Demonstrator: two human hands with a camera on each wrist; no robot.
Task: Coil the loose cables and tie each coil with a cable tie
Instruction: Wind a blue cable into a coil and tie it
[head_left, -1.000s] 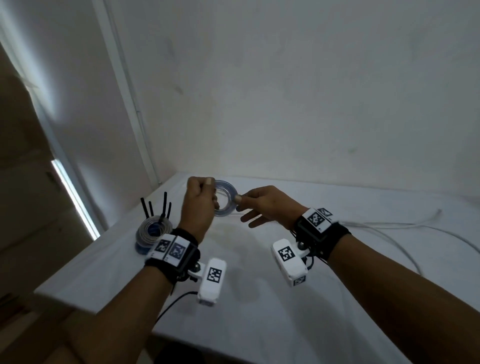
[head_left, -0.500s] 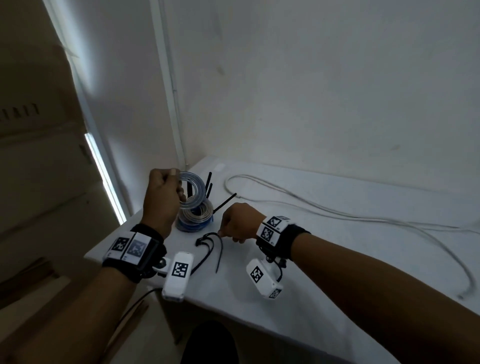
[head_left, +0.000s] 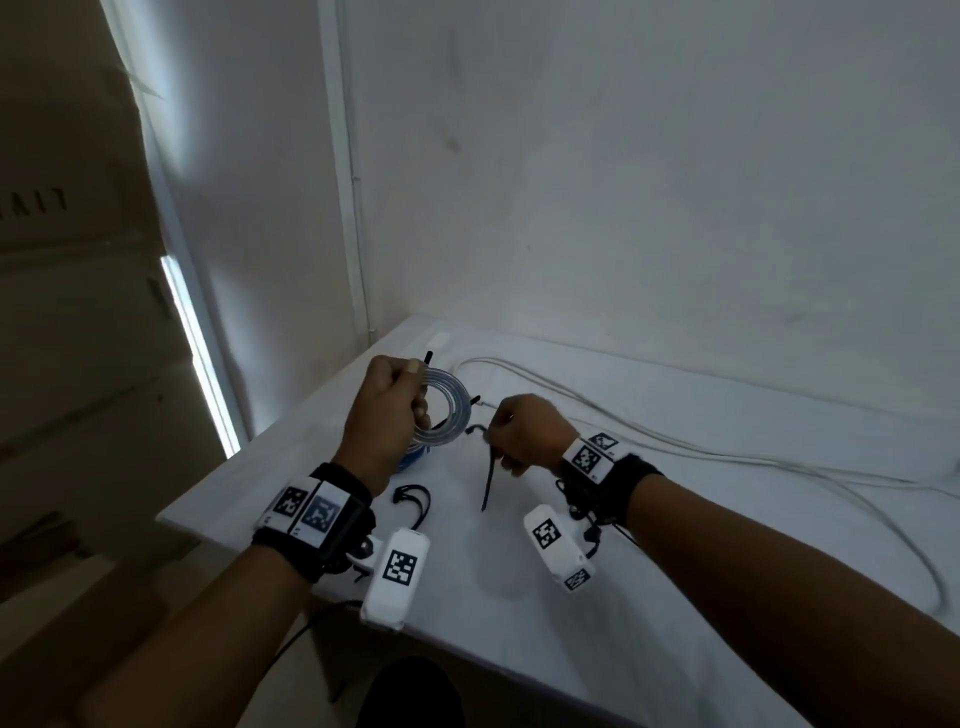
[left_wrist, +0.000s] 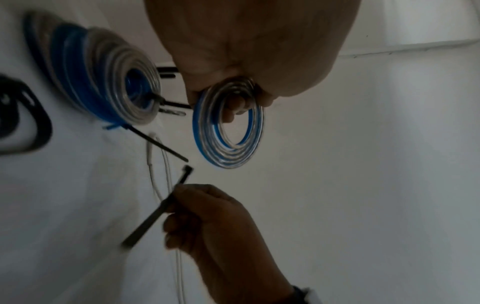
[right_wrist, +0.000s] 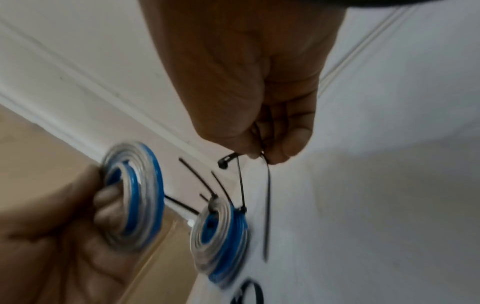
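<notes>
My left hand (head_left: 390, 410) (left_wrist: 233, 86) grips a small coil of clear and blue cable (head_left: 451, 406) (left_wrist: 228, 131) (right_wrist: 135, 197), held upright above the table's far left corner. My right hand (head_left: 511, 434) (right_wrist: 262, 148) pinches a black cable tie (head_left: 489, 480) (left_wrist: 158, 209) (right_wrist: 267, 205) that hangs down from its fingers, just right of the coil. A stack of tied coils (left_wrist: 103, 82) (right_wrist: 221, 240) with black tie tails sticking out lies on the table behind my left hand. A long loose white cable (head_left: 701, 441) runs across the table to the right.
More black cable ties (head_left: 413, 499) lie looped on the white table (head_left: 519, 649) near my left wrist. A white wall (head_left: 623, 182) rises right behind the table. The table's left edge drops off next to a tan panel (head_left: 62, 312).
My right hand has lifted from the table with one black cable tie pinched in it. My left hand keeps holding the coil, now closer to the right hand.
</notes>
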